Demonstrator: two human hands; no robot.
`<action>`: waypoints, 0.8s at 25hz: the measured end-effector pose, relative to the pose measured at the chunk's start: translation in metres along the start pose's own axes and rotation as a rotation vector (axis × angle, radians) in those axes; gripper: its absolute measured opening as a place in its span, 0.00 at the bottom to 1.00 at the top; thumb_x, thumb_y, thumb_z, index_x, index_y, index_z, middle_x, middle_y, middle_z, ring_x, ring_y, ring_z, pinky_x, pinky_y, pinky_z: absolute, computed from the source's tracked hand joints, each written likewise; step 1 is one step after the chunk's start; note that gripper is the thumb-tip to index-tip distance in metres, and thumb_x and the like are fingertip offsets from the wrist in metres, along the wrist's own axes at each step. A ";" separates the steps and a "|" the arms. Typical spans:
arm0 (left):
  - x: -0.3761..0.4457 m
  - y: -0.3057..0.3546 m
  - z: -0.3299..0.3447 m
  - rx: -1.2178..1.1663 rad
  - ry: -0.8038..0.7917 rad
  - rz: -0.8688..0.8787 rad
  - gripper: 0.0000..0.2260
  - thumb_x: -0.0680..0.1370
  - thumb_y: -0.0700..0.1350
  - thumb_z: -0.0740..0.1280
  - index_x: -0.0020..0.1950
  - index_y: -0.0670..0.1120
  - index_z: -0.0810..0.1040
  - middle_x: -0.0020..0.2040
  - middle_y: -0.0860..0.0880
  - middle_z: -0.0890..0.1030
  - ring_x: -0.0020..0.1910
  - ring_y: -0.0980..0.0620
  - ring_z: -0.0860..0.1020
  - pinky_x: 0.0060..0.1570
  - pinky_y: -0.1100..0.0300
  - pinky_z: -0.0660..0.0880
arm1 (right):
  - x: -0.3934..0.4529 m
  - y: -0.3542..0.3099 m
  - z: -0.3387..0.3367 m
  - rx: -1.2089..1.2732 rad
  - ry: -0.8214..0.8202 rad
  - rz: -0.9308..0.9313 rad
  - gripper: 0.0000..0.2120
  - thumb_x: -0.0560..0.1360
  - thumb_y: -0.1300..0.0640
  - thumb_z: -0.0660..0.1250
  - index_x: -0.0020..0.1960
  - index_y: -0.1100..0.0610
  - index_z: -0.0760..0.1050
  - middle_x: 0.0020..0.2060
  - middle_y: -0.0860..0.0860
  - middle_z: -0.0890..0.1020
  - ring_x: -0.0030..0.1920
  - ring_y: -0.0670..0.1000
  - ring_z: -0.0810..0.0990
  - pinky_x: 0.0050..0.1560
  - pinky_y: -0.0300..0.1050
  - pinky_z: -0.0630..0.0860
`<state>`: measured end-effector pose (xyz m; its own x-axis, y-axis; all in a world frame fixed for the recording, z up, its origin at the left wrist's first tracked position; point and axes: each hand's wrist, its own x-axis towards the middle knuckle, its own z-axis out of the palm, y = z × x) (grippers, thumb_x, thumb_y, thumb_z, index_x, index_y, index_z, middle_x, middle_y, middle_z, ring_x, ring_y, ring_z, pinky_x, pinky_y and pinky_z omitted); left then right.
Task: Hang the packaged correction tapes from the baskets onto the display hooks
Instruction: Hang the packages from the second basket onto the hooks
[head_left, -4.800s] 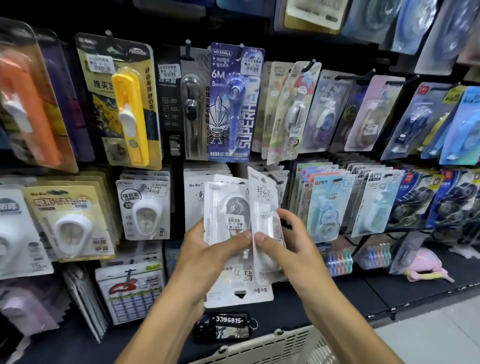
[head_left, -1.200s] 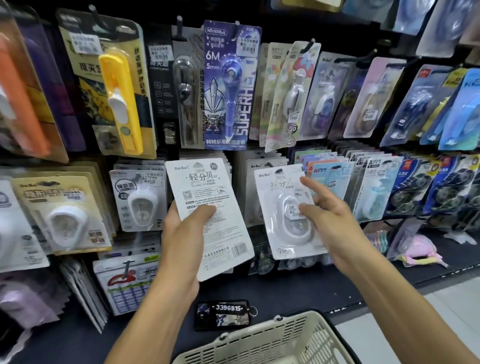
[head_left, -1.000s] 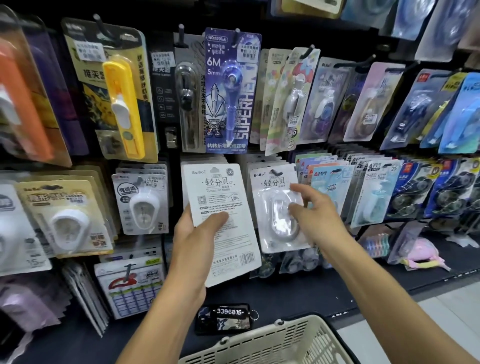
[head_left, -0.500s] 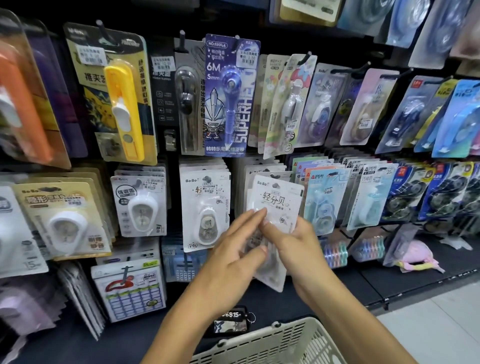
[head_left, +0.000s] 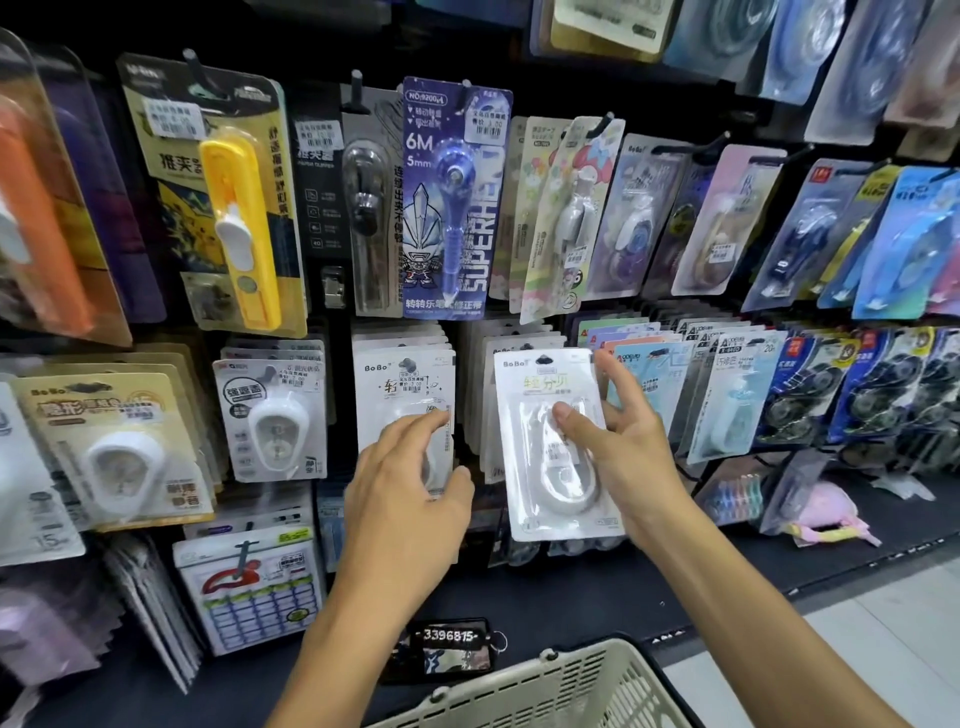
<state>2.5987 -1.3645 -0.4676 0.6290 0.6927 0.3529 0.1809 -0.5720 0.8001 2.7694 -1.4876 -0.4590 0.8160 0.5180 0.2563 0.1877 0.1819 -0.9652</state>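
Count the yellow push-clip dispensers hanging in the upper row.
1. The yellow push-clip dispenser hangs upper left on its card, between an orange dispenser at the left edge and a black one. More may hang hidden behind that front card.

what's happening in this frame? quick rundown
A person is stocking a stationery display wall. The right hand pinches a white BoBo correction tape pack and holds it up to its hook; whether it is fully seated is unclear. The left hand rests with relaxed fingers on the neighbouring BoBo stack, which hangs from its own hook. A cream basket sits below.
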 end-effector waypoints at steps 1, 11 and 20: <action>0.002 -0.002 0.000 0.094 -0.008 0.003 0.26 0.80 0.48 0.68 0.77 0.57 0.69 0.76 0.58 0.68 0.75 0.57 0.63 0.77 0.53 0.59 | 0.000 0.002 -0.001 -0.008 -0.005 -0.014 0.33 0.75 0.62 0.74 0.75 0.44 0.66 0.55 0.49 0.87 0.55 0.50 0.86 0.58 0.52 0.81; 0.007 -0.021 0.006 0.387 -0.126 0.011 0.33 0.82 0.53 0.64 0.83 0.58 0.52 0.84 0.58 0.42 0.83 0.56 0.41 0.80 0.48 0.39 | 0.004 0.005 -0.007 -0.156 -0.003 -0.065 0.22 0.75 0.54 0.74 0.64 0.34 0.76 0.57 0.28 0.76 0.58 0.27 0.70 0.51 0.22 0.71; 0.008 -0.027 0.015 0.490 -0.148 0.049 0.34 0.81 0.56 0.64 0.84 0.58 0.50 0.84 0.56 0.36 0.83 0.53 0.39 0.81 0.46 0.44 | 0.027 0.012 -0.001 -0.740 -0.029 -0.130 0.22 0.80 0.47 0.68 0.72 0.40 0.69 0.69 0.42 0.71 0.70 0.49 0.70 0.66 0.49 0.69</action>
<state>2.6099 -1.3501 -0.4933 0.7398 0.6102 0.2835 0.4590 -0.7658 0.4505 2.7945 -1.4724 -0.4639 0.7495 0.5542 0.3621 0.6085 -0.3613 -0.7065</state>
